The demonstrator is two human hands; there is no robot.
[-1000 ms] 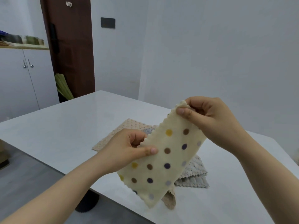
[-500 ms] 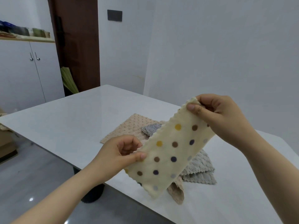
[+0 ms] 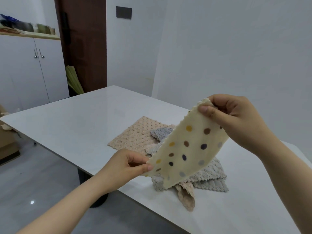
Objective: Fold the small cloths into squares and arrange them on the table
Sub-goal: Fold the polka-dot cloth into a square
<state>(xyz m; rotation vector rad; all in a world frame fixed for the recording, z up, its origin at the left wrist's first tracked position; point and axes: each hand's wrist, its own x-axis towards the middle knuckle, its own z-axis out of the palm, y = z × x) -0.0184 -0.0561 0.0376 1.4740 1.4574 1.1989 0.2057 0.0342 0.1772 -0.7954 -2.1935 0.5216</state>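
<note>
Folding is under way on the dotted cloth: I hold it in the air at the centre right of the frame, above the tabletop, as a long narrow strip that looks already doubled once lengthwise, though I cannot see the layers for certain. My right hand, at the upper right of the strip, has its fingers closed in a pinch on the top end, thumb in front and the rest curled behind. My left hand, lower and left of centre, pinches the strip's left edge near its lower end, fingers nearly shut with only the cloth between them. The strip runs taut and tilted from lower left to upper right.

To get a square, I judge the next move is to bring the two short ends together, line up the scalloped edges, then lay it down on bare tabletop. Below the strip, the pile of beige and grey cloths lies unfolded, one beige corner hanging over the near edge, so most of the task remains.
</note>
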